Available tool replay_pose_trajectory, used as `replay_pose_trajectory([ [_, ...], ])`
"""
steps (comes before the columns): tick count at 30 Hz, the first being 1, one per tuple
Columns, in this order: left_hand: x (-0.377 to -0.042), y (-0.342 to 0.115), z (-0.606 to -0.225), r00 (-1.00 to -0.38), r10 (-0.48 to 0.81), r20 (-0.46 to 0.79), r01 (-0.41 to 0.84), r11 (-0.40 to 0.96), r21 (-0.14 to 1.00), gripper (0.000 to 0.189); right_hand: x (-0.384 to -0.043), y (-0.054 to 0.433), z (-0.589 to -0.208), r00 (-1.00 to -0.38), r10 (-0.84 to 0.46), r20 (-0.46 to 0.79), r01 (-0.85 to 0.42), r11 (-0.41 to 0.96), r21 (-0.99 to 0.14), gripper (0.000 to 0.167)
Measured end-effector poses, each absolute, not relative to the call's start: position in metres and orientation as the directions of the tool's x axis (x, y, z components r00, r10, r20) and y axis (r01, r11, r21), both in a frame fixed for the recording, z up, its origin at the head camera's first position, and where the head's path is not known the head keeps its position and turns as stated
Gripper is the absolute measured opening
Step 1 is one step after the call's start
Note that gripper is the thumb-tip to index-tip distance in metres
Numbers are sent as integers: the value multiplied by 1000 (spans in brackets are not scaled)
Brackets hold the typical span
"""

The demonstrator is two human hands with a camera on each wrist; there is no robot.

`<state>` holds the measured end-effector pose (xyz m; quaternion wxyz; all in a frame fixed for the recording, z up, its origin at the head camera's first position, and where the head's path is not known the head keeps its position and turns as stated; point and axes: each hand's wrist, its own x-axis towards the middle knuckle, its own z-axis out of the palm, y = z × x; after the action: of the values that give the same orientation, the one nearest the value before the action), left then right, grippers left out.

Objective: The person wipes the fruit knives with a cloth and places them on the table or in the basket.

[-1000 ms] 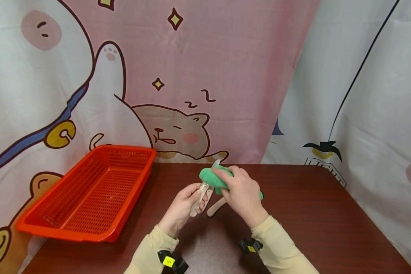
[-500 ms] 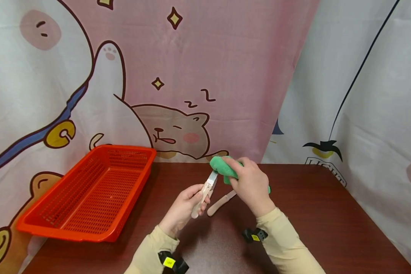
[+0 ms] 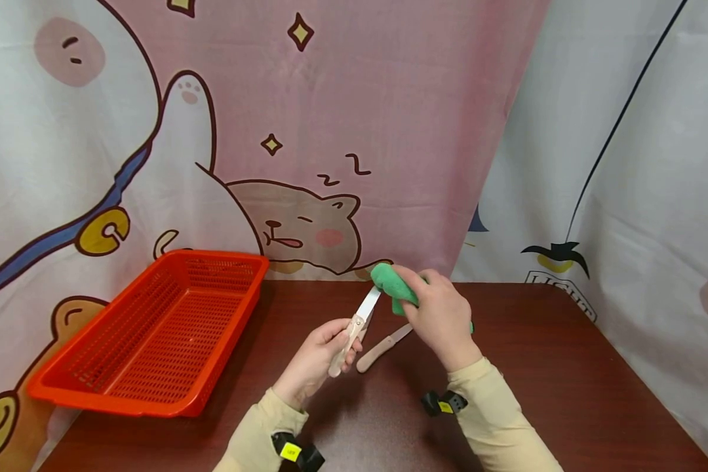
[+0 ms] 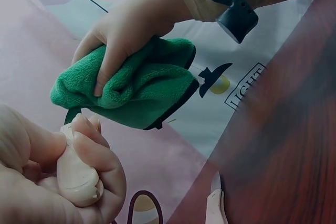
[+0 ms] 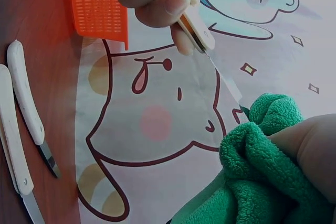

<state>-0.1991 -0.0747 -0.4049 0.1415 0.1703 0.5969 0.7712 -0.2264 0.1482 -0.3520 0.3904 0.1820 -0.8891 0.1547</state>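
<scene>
My left hand (image 3: 315, 360) grips a small knife (image 3: 347, 346) by its pale handle, the blade angled up and away to the right. In my right hand (image 3: 439, 318) a green cloth (image 3: 394, 286) is bunched between fingers and thumb. The cloth sits at the tip end of the blade and covers it, while the lower blade shows bare. Beneath the hands, another pale-handled knife (image 3: 379, 353) lies on the table. The right wrist view has two knives lying there, one (image 5: 25, 90) beside the other (image 5: 11, 129).
An orange-red perforated plastic basket (image 3: 256, 295) stands at the left of the dark brown table (image 3: 543, 380). Behind the table hangs a cartoon-printed curtain (image 3: 401, 131), with a pale fabric sheet (image 3: 643, 196) on the right side.
My right hand has slid the cloth up along the blade, away from the handle and to the right, baring more of the metal. My left hand has stayed nearly still.
</scene>
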Motion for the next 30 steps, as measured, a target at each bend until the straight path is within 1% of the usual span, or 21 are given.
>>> replay_pose_trajectory([
  [6, -199, -76, -403, -909, 404, 101, -14, -271, 963, 24, -224, 155, -351, -637, -165, 753, -426, 889, -165, 63],
  [12, -199, -80, -402, -906, 404, 127, 5, -289, 957, 22, -216, 158, -348, -621, -152, 769, -436, 882, -177, 65],
  [21, -201, -81, -402, -918, 381, 110, -4, -286, 958, 25, -203, 151, -348, -599, -212, 772, -489, 860, -143, 68],
  [27, -200, -82, -400, -921, 376, 101, -9, -280, 960, 31, -195, 141, -353, -585, -265, 766, -522, 846, -106, 74],
  [30, -199, -83, -400, -922, 375, 98, -13, -282, 959, 32, -193, 136, -356, -582, -286, 761, -530, 844, -88, 75],
])
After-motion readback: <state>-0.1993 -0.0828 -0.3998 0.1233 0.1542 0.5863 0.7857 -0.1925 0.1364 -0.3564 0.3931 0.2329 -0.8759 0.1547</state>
